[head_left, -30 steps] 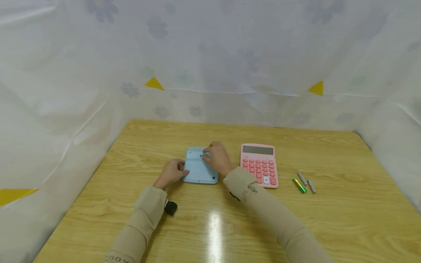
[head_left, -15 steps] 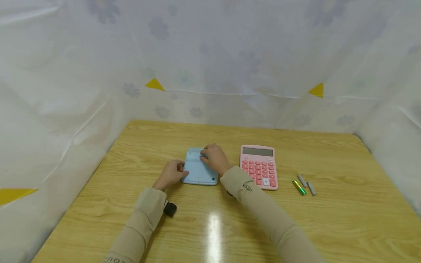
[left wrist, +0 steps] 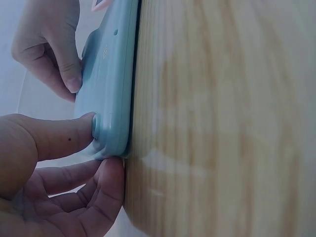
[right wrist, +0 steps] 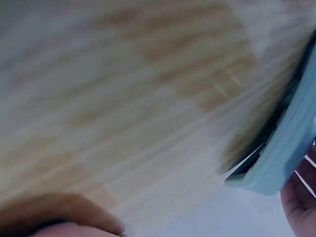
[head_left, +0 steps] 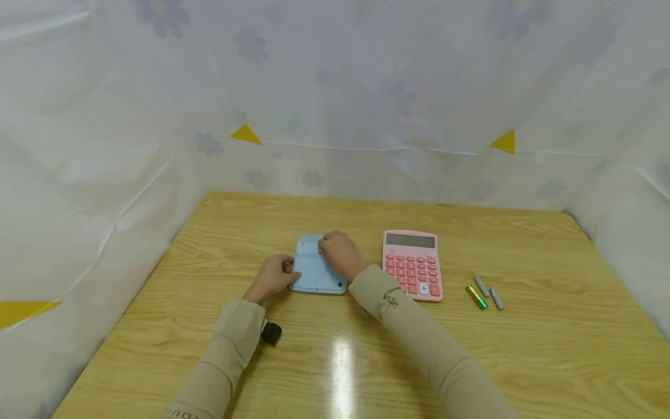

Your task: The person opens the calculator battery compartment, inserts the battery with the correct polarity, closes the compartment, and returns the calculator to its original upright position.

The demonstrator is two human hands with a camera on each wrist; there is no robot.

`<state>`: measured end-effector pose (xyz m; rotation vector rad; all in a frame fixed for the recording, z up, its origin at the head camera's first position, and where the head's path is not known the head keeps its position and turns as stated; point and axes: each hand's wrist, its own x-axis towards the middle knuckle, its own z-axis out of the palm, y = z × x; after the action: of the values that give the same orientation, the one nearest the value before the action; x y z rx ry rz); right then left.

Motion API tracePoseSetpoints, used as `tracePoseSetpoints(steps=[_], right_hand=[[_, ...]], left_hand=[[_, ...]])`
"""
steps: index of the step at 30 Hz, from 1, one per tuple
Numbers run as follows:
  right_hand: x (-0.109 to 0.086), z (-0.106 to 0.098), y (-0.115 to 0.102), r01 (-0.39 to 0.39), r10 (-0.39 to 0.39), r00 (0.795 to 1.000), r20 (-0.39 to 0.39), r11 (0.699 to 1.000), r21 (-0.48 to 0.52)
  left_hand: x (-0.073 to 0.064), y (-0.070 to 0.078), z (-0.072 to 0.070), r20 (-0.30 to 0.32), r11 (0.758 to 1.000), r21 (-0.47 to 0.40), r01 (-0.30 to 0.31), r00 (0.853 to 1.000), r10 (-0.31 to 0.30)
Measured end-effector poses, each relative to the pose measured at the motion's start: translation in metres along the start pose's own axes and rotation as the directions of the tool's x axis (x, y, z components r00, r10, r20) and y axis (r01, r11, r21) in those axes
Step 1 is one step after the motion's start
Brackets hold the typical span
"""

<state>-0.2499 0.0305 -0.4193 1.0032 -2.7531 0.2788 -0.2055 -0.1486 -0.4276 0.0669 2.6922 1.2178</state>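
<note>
A light blue calculator (head_left: 313,273) lies back side up on the wooden table. My left hand (head_left: 271,277) grips its left edge. The left wrist view shows the thumb (left wrist: 69,137) on top by a round foot, with the fingers curled against the side. My right hand (head_left: 342,255) is bent over the upper right of the calculator's back, its fingertips touching the surface. What those fingers may hold is hidden. In the right wrist view, the calculator (right wrist: 282,160) appears edge-on, its underside slightly off the table.
A pink calculator (head_left: 410,257) lies keys up, right of the blue one and partly behind the right sleeve. Farther right are a green-gold battery (head_left: 476,297) and two grey batteries (head_left: 481,286). White flowered sheeting (head_left: 335,105) closes off the table's back and sides.
My right hand has shifted slightly left, and its fingers have come down over the small dark slot that showed earlier on the blue calculator's back. My left hand has stayed in place.
</note>
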Motion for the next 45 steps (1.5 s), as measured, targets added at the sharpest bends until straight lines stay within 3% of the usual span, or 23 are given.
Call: tracePoseSetpoints(steps=[15, 21, 31, 45], right_hand=[[0.0002, 0.0006, 0.0016, 0.004, -0.004, 0.999, -0.033, 1.000, 0.020], [0.0003, 0.0012, 0.0007, -0.026, 0.026, 0.999, -0.038, 0.999, 0.020], [0.0034, -0.0028, 0.0005, -0.089, 0.088, 0.996, 0.028, 0.995, 0.040], [0.0078, -0.0061, -0.0002, -0.109, 0.108, 0.994, 0.026, 0.992, 0.066]], left_hand=[[-0.0007, 0.0009, -0.0008, -0.002, 1.000, 0.015, -0.018, 1.000, 0.018], [-0.0023, 0.0032, -0.0012, 0.004, 1.000, 0.000, 0.005, 1.000, -0.005], [-0.0026, 0.0034, -0.0016, 0.015, 1.000, -0.003, 0.020, 1.000, -0.020], [-0.0034, 0.0012, -0.0015, 0.010, 1.000, -0.004, 0.003, 1.000, -0.003]])
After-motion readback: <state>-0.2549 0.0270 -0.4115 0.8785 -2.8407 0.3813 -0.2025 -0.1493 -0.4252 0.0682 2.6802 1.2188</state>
